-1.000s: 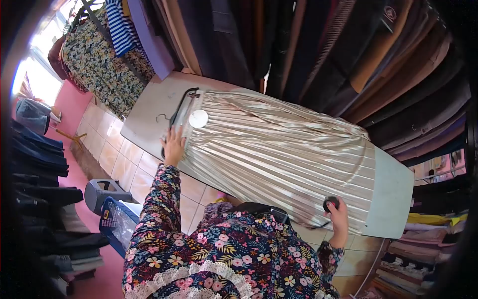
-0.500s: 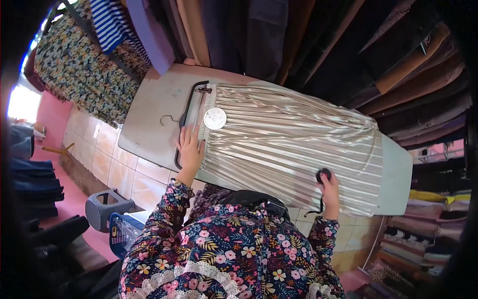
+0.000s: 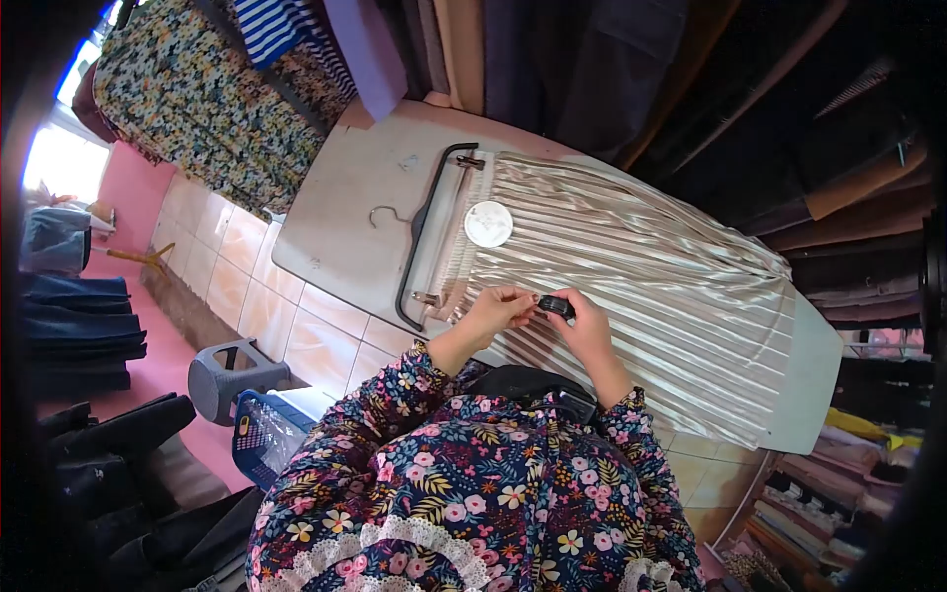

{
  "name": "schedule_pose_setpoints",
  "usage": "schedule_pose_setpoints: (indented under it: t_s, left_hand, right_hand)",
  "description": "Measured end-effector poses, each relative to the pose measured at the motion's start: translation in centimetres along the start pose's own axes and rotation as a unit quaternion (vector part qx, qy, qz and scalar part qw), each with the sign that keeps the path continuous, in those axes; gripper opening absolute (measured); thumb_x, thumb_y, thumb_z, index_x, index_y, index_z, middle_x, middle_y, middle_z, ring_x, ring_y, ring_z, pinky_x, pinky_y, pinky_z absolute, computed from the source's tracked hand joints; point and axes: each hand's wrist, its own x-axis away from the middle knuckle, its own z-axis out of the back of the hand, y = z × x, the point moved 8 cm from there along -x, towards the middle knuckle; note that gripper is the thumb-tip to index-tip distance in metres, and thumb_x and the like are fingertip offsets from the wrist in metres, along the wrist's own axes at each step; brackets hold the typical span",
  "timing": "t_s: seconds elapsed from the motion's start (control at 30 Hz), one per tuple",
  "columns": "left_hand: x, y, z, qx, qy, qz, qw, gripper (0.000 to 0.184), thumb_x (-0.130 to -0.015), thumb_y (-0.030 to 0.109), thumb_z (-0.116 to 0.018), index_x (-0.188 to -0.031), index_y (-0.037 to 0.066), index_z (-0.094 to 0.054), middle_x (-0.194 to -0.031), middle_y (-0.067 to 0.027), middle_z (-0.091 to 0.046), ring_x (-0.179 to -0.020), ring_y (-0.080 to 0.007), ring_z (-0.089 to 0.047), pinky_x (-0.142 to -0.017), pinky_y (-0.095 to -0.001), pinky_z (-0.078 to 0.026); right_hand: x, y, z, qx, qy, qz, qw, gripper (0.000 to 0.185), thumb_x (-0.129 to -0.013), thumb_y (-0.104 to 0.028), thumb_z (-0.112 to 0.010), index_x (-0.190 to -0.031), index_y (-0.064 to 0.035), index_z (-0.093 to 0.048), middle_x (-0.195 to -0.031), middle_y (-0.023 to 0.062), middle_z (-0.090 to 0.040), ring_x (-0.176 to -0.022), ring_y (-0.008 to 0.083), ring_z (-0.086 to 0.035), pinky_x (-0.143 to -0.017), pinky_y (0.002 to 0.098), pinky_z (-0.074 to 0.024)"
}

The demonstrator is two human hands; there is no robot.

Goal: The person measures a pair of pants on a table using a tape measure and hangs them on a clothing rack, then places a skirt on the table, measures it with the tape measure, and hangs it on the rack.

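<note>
A cream pleated skirt (image 3: 631,286) lies spread on a pale board (image 3: 330,232), its elastic waistband to the left. Clips of a black hanger (image 3: 422,222) grip the waistband at both ends. On the skirt near the waistband rests a round white disc (image 3: 488,225). Over the skirt's lower left part, my right hand (image 3: 584,326) holds a small black object (image 3: 555,306) whose kind I cannot make out. My left hand (image 3: 498,311) is right beside it, thumb and fingers pinched together against its left end; what lies between those fingertips is hidden.
Dark and brown garments (image 3: 631,69) hang along the far side of the board. A floral garment (image 3: 207,109) hangs at upper left. Left of me on the floor stand a grey stool (image 3: 232,380) and a blue basket (image 3: 258,444). Folded clothes (image 3: 819,503) are stacked at lower right.
My left hand has left the waistband and moved right. My right hand has brought the black object leftward from the skirt's hem side, so both hands now meet. The view has shifted slightly.
</note>
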Motion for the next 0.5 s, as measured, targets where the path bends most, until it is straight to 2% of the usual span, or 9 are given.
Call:
schedule_pose_setpoints:
  t_s: [0.1,0.13,0.17,0.23,0.27,0.33,0.37,0.43,0.5]
  left_hand:
    - [-0.3,0.3,3.0,-0.071,0.040,0.000,0.997,0.020,-0.089,0.018,-0.064,-0.102,0.003,-0.065,-0.084,-0.0004,-0.064,-0.071,-0.0067,-0.059,-0.063,-0.0195,-0.048]
    - [-0.3,1.3,4.2,-0.112,0.057,-0.052,0.991,0.015,-0.085,0.015,-0.067,-0.093,0.002,-0.068,-0.076,-0.0008,-0.066,-0.064,-0.0067,-0.058,-0.057,-0.0204,-0.046]
    - [-1.0,0.8,5.7,-0.111,0.058,-0.050,0.991,0.015,-0.085,0.015,-0.067,-0.093,0.002,-0.068,-0.076,-0.0008,-0.066,-0.064,-0.0067,-0.058,-0.057,-0.0204,-0.046]
    - [-0.9,3.5,9.8,-0.264,0.189,-0.244,0.914,0.011,-0.082,0.012,-0.068,-0.088,0.004,-0.069,-0.073,-0.0043,-0.067,-0.055,-0.0140,-0.058,-0.054,-0.0281,-0.047]
    - [-0.4,4.5,10.4,-0.265,0.190,-0.242,0.914,0.011,-0.082,0.012,-0.068,-0.088,0.004,-0.069,-0.073,-0.0043,-0.067,-0.055,-0.0140,-0.058,-0.054,-0.0281,-0.047]
    - [2.3,7.7,11.8,-0.413,0.342,-0.202,0.819,0.008,-0.079,0.013,-0.068,-0.084,0.007,-0.069,-0.074,-0.0083,-0.066,-0.061,-0.0233,-0.060,-0.059,-0.0348,-0.048]
    - [2.1,7.6,12.5,-0.414,0.342,-0.199,0.820,0.008,-0.079,0.013,-0.068,-0.084,0.007,-0.069,-0.074,-0.0083,-0.066,-0.061,-0.0233,-0.060,-0.059,-0.0348,-0.048]
    - [2.4,8.3,12.6,-0.492,0.367,-0.285,0.736,0.007,-0.078,0.015,-0.068,-0.082,0.011,-0.068,-0.078,-0.0071,-0.065,-0.072,-0.0276,-0.061,-0.064,-0.0367,-0.049]
    - [3.1,9.2,11.6,-0.499,0.401,-0.297,0.709,0.006,-0.077,0.017,-0.069,-0.082,0.012,-0.069,-0.081,-0.0056,-0.067,-0.073,-0.0256,-0.062,-0.065,-0.0356,-0.049]
  right_hand:
    - [-1.2,-1.8,-1.6,0.039,-0.006,0.046,0.998,0.029,-0.076,-0.015,-0.071,-0.102,-0.0098,-0.058,-0.092,0.0116,-0.066,-0.083,0.0322,-0.064,-0.067,0.0390,-0.0509]
    - [-1.6,-1.9,-2.1,0.037,-0.010,0.044,0.998,0.029,-0.076,-0.015,-0.071,-0.102,-0.0098,-0.058,-0.092,0.0116,-0.066,-0.083,0.0322,-0.064,-0.067,0.0390,-0.0509]
    - [-2.0,-1.6,-2.7,0.059,-0.012,0.036,0.998,0.029,-0.077,-0.016,-0.070,-0.102,-0.0103,-0.059,-0.093,0.0112,-0.065,-0.083,0.0321,-0.064,-0.067,0.0395,-0.0510]
    - [-2.7,-1.1,-3.6,0.081,-0.016,0.027,0.996,0.028,-0.077,-0.017,-0.070,-0.102,-0.0109,-0.059,-0.093,0.0107,-0.065,-0.083,0.0319,-0.064,-0.068,0.0400,-0.0511]
    - [-3.1,-0.9,-3.9,0.095,-0.007,0.028,0.995,0.028,-0.077,-0.017,-0.070,-0.102,-0.0114,-0.059,-0.094,0.0101,-0.065,-0.083,0.0317,-0.064,-0.068,0.0400,-0.0514]
    - [-3.6,-0.8,-4.5,0.120,-0.004,0.024,0.992,0.027,-0.078,-0.019,-0.069,-0.101,-0.0120,-0.059,-0.096,0.0081,-0.063,-0.083,0.0313,-0.063,-0.068,0.0406,-0.0517]
    - [-4.0,-0.8,-4.9,0.119,-0.006,0.022,0.993,0.027,-0.078,-0.019,-0.069,-0.101,-0.0120,-0.059,-0.096,0.0081,-0.063,-0.083,0.0313,-0.063,-0.068,0.0406,-0.0517]
    - [-4.4,-0.4,-5.9,0.150,-0.027,0.009,0.988,0.027,-0.078,-0.020,-0.069,-0.101,-0.0120,-0.059,-0.096,0.0078,-0.064,-0.083,0.0311,-0.063,-0.067,0.0413,-0.0516]
    - [-4.5,-0.3,-6.2,0.148,-0.023,0.009,0.989,0.027,-0.078,-0.020,-0.069,-0.101,-0.0122,-0.059,-0.096,0.0078,-0.063,-0.083,0.0310,-0.063,-0.067,0.0413,-0.0516]
